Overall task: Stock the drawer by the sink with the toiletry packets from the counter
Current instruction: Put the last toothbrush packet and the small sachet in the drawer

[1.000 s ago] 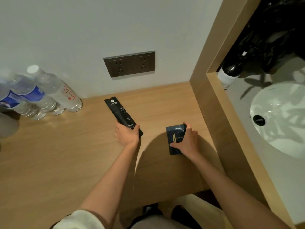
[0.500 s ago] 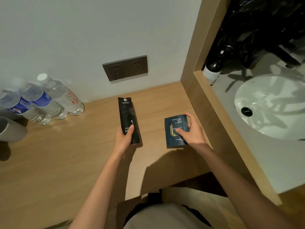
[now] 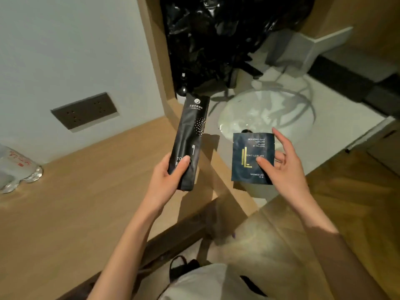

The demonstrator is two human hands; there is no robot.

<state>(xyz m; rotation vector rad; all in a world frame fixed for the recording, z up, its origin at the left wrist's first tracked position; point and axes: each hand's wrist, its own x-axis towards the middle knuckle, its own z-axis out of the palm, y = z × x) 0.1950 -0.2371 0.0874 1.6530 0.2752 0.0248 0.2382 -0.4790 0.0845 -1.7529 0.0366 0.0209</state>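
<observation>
The left hand has its grip closed round the near end of the long black packet, thumb on its face, lifted clear of the table. The right hand pinches the square blue packet at its right edge, held over the sink. Both look light, thin, floppy and slick; a hold nearer the middle would flop less. No drawer shows.
</observation>
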